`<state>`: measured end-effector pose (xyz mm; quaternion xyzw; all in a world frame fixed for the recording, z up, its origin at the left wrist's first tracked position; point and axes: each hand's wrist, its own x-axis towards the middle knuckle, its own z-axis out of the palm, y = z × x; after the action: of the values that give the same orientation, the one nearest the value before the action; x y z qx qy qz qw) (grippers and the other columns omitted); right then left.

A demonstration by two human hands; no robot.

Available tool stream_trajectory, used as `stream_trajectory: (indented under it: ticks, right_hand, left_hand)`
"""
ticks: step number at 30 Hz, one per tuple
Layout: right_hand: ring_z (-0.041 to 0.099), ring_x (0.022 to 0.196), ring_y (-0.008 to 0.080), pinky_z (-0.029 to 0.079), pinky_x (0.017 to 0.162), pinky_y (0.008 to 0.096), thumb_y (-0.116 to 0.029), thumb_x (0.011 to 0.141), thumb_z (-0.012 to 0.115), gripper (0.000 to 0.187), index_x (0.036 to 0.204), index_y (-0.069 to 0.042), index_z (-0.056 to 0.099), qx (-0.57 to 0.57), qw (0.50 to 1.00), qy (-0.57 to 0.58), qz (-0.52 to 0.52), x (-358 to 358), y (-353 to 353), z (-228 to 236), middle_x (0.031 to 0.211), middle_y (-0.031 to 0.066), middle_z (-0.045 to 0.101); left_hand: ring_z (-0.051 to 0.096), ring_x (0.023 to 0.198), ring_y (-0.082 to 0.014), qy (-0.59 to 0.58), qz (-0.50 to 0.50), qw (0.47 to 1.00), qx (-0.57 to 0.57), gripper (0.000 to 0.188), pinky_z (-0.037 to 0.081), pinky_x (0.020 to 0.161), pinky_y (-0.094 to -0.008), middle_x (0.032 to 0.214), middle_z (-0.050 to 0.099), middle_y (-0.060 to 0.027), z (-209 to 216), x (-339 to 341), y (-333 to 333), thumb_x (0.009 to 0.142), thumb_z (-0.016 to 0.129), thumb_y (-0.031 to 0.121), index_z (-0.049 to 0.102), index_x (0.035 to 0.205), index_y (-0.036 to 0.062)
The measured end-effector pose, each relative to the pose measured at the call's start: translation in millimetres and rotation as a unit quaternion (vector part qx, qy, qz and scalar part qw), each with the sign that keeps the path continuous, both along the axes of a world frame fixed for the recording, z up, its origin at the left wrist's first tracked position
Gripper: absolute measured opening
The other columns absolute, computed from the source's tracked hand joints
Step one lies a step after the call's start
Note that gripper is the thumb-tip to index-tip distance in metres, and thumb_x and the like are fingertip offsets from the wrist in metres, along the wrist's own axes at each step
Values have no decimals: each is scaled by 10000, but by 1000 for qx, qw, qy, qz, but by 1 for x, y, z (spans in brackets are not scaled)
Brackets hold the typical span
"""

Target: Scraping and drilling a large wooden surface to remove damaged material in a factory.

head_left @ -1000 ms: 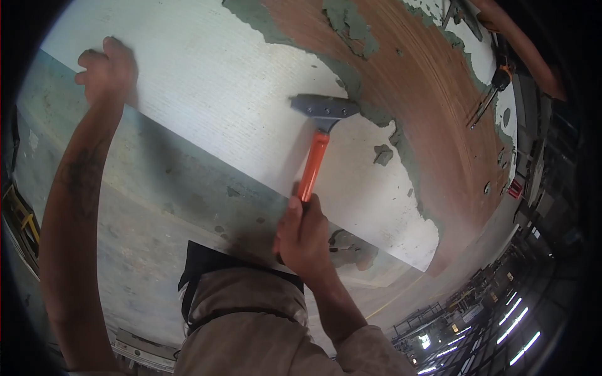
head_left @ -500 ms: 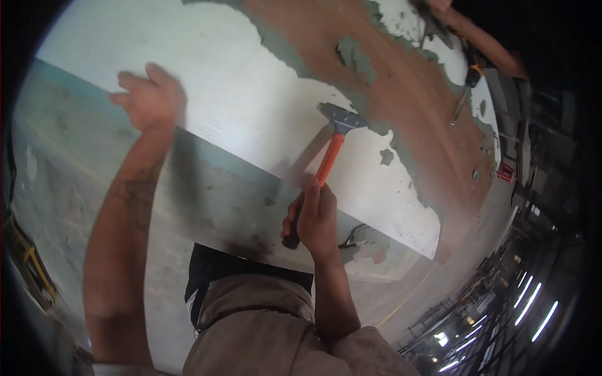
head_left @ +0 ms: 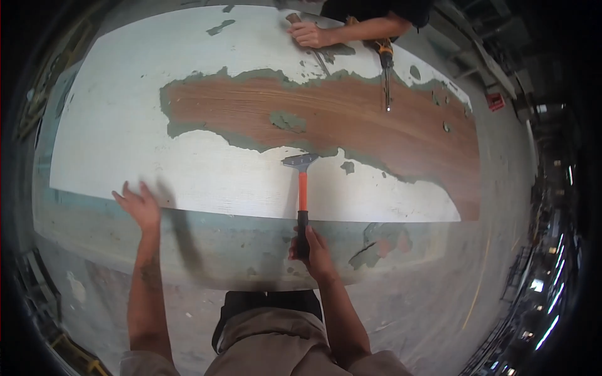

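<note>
Table (head_left: 216,247): pale green, bare along six o'clock.
Board (head_left: 116,138): white and brown, flat on the table.
Patches (head_left: 382,245): dark and pinkish, on the table, toward four o'clock.

Large workshop hall, strip lights (head_left: 547,333), grey floor (head_left: 426,319) with yellow line (head_left: 476,282), worktable (head_left: 219,247), drill-like tool (head_left: 385,57)

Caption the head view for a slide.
Right hand grips a scraper over a white and brown panel; left hand spread at its near edge; co-worker's hand opposite.
</note>
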<state>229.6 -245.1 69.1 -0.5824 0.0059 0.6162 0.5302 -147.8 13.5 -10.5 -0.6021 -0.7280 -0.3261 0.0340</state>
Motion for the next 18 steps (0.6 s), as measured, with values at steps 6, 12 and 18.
stream_trajectory:
  ticks: [6,12,18]
  right_hand:
    - [523,564,114,466,527,279,-367,1121,395,408,1161,6,556,22,998,-55,-6,-29,-8,-13,717,45,562]
    - [490,570,71,396,491,259,-302,1107,451,314,998,-26,550,-22,983,-173,-61,-81,24,-34,684,19,533]
    - [498,558,82,375,476,247,-309,1106,442,319,946,-43,515,-10,985,-157,-73,-100,64,-54,662,-5,501]
  left_hand:
    - [320,1447,-461,36,62,991,-109,751,275,1154,-613,1555,342,-304,-12,-47,108,1011,445,579,458,1422,-50]
    - [355,1373,-344,148,234,929,-247,813,272,1080,-659,1417,426,-179,-20,5,126,946,374,748,457,1380,66]
    - [350,1363,-348,160,263,919,-245,787,278,1074,-644,1403,422,-173,-29,-1,139,948,391,732,438,1390,83]
